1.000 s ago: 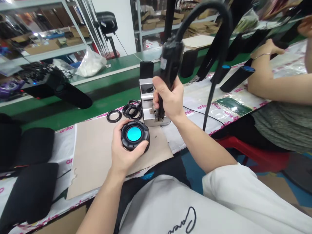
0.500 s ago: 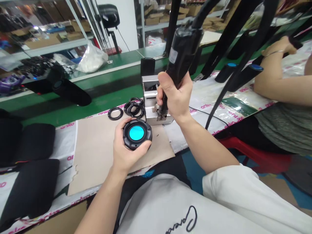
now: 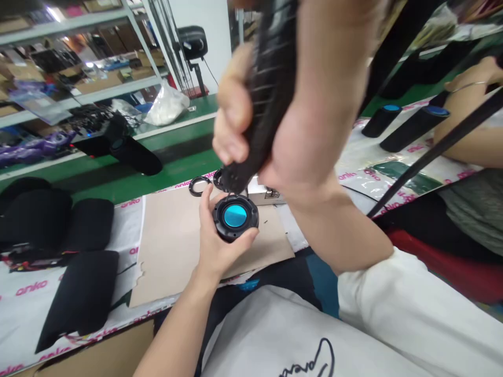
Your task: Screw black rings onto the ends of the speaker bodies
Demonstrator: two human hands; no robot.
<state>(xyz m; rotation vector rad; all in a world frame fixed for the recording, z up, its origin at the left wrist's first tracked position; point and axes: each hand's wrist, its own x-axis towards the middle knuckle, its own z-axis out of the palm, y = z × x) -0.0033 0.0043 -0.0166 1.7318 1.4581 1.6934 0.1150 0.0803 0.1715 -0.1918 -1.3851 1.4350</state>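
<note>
My left hand [image 3: 220, 246] is closed round the rim of a cylindrical speaker [image 3: 236, 215], whose black end ring and shiny blue centre face up. Above it my right hand [image 3: 291, 131] grips a black electric screwdriver [image 3: 271, 78]. The driver's tip points down at the far edge of the speaker's ring; whether it touches a screw I cannot tell. Beyond the speaker lie loose black rings [image 3: 199, 186], partly hidden by the driver. A silver box-shaped device [image 3: 265, 195] stands behind my right wrist, mostly covered.
Brown cardboard [image 3: 168, 230] covers the bench under my hands. Black fabric-covered speaker bodies [image 3: 82, 288] lie at left. A dark cable [image 3: 436, 152] slants across the right side. Two black cylinders [image 3: 408, 128] with blue ends lie near a co-worker's arm [image 3: 463, 120].
My right hand has brought the electric screwdriver from the silver device over to the far edge of the speaker. My left hand still holds the speaker; the view has shifted slightly.
</note>
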